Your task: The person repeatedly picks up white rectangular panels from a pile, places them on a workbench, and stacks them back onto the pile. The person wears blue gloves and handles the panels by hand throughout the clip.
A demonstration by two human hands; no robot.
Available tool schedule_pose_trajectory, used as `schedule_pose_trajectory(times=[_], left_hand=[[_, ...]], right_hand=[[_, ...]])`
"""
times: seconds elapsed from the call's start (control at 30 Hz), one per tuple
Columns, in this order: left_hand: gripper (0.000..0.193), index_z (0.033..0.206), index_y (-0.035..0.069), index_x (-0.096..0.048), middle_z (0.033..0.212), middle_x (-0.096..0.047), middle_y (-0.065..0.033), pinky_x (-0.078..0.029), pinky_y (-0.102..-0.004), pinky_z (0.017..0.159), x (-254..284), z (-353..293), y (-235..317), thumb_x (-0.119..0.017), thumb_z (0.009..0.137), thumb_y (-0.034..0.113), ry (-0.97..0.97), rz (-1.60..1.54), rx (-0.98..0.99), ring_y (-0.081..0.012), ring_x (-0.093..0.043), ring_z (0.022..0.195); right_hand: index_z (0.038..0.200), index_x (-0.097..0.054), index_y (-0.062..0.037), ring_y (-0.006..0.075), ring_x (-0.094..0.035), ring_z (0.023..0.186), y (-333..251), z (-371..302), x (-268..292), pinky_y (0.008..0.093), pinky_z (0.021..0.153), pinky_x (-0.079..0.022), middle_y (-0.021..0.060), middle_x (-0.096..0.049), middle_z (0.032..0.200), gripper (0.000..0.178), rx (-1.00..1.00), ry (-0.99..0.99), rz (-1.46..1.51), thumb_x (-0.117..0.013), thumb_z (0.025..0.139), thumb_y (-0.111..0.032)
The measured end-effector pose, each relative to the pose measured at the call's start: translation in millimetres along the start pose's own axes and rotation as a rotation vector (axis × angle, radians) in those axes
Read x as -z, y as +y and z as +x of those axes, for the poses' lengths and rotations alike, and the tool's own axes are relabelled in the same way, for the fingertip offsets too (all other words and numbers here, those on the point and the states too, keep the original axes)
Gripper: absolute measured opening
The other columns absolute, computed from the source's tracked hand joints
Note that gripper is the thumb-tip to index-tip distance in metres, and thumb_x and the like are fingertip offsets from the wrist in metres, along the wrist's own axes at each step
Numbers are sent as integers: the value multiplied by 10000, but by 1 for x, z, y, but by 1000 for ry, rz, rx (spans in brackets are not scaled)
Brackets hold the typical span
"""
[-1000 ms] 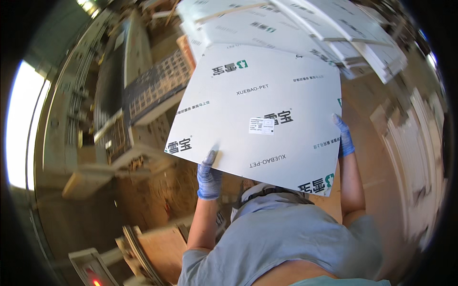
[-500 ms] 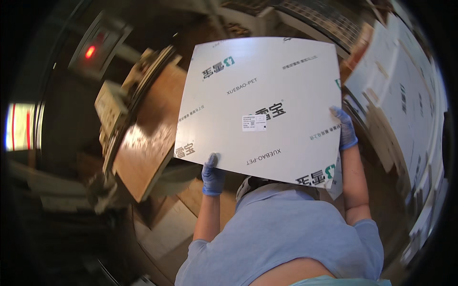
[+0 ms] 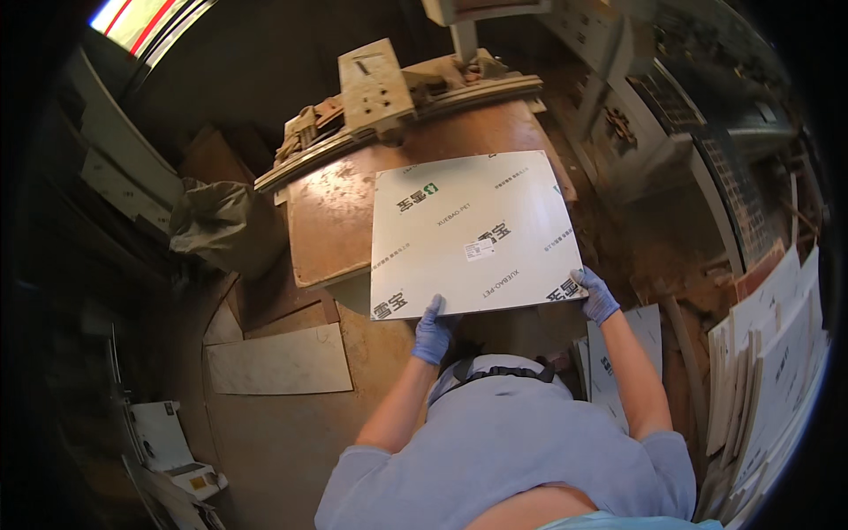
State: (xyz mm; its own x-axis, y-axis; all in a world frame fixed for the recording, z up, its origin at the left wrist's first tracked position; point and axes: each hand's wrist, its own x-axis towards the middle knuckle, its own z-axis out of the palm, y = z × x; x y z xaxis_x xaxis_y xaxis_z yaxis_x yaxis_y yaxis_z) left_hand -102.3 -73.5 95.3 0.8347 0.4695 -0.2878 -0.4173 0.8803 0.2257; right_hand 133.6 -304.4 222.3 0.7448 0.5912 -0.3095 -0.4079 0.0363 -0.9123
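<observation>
A squarish white panel [image 3: 442, 261] with printed film and a small paper label [image 3: 480, 252] is held in front of me. My left hand [image 3: 433, 331], in a blue glove, grips its near edge left of the middle, thumb on top. At the near right corner my right hand [image 3: 595, 296], gloved the same way, is closed on the panel. Fingers under the panel are hidden on both hands. The panel's far part overlaps the brown worktable [image 3: 331, 221]; whether it touches the top I cannot tell.
Along the table's far side runs a long rail [image 3: 468, 102] with a wooden block [image 3: 375, 88] on it. A crumpled sack [image 3: 225, 225] stands left of the table. White panels [image 3: 768, 353] lean in a stack at the right. A pale board [image 3: 283, 362] lies on the floor.
I have turned left, so the table now lies straight ahead instead of at the left. The panel has come over its near edge. My right hand has shifted to the panel's near corner.
</observation>
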Motion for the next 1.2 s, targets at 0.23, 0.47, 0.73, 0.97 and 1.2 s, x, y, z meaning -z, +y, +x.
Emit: schedule_pose_trajectory(times=[0.23, 0.47, 0.73, 0.97, 1.2], left_hand=[[647, 1309, 186, -473, 1282, -547, -81, -558, -415, 799, 12, 25, -3, -645, 816, 568, 42, 313, 395, -256, -567, 1091], [470, 1173, 144, -510, 1061, -586, -53, -598, -384, 647, 32, 46, 2, -554, 900, 524, 260, 438, 270, -221, -624, 919], [483, 1173, 119, -524, 1089, -629, -77, -579, -328, 588, 12, 52, 19, -518, 918, 529, 187, 609, 365, -171, -638, 806], [467, 1131, 141, -537, 1024, -670, -59, -552, -302, 547, 5, 61, 23, -504, 915, 554, 206, 710, 345, -118, -603, 690], [422, 1134, 164, -542, 1037, -670, -67, -549, -296, 538, 3, 69, 16, -503, 924, 528, 220, 679, 361, -122, -605, 691]], right_hand=[[1214, -532, 11, 227, -618, 988, 29, 31, 41, 399, 913, -485, 116, -637, 1102, 449, 292, 304, 351, -647, 867, -250], [1276, -463, -174, 292, -510, 1057, 73, 23, -20, 555, 868, -436, 60, -432, 1348, 442, -86, 602, 162, -520, 923, -434], [1231, -525, -120, 275, -595, 913, 62, 46, -25, 495, 756, -484, 92, -541, 1215, 378, -77, 805, 3, -535, 940, -361], [1258, -516, -131, 314, -555, 1103, 60, 60, -18, 522, 825, -460, 100, -517, 1259, 406, -141, 817, 6, -552, 930, -366], [1264, -494, -153, 320, -525, 1122, 63, 69, -3, 554, 831, -442, 99, -494, 1266, 424, -139, 816, 47, -563, 920, -391]])
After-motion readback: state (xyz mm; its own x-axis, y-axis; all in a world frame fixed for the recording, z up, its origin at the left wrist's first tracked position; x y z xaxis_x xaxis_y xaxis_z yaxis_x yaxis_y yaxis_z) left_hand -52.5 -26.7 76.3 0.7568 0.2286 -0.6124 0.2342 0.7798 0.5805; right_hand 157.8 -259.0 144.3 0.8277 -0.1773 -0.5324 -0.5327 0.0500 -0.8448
